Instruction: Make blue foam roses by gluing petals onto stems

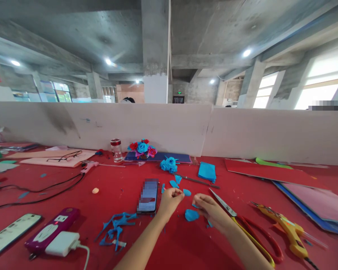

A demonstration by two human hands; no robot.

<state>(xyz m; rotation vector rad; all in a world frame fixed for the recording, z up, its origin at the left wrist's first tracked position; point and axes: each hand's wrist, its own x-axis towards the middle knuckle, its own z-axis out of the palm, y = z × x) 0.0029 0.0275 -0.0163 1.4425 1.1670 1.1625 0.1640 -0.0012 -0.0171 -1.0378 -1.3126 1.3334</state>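
Observation:
My left hand (171, 200) is above the red table, its thumb and fingers pinched; whatever they hold is too small to make out. Facing it, my right hand (210, 210) has its fingers pressed together, with a bit of blue showing at the fingertips. Below and between the hands lies a blue paper petal (192, 215). Another blue petal (187, 192) rests just past my left fingertips. Farther back are a blue flower bunch (169, 164) and a stack of blue squares (207, 171). A phone (148, 196) lies left of my left hand.
Scissors (228, 206) and a yellow glue gun (290, 230) lie at the right. Blue scraps (116, 227), a purple power socket (52, 230) and cables are at the left. A jar (116, 150) and finished flowers (142, 147) stand near the white partition (169, 123).

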